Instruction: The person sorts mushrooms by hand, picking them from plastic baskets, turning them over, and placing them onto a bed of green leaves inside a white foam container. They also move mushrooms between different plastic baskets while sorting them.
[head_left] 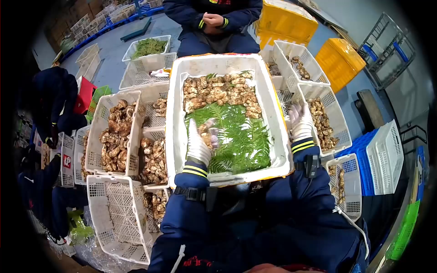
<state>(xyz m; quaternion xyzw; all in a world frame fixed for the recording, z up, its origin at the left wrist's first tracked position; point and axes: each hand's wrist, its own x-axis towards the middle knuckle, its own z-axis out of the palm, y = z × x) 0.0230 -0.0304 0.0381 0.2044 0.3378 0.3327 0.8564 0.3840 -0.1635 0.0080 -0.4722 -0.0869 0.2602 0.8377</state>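
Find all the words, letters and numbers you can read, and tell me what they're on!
"KP", as best I can read: red label on a white crate.
Red marks on the wearer's jacket: too blurred to read.
Red mark on the person opposite: cut off.

Head cam = only view, worn at wearer's head, looks fwd & steeply down past own jacket [291, 241] at near edge. V. wide, round fisheye w/ dark corners. White box [175, 136] sits close, approx. ctr, seen from above; seated person [214, 32] far side, facing cam; floor [157, 25] farther off, far L.
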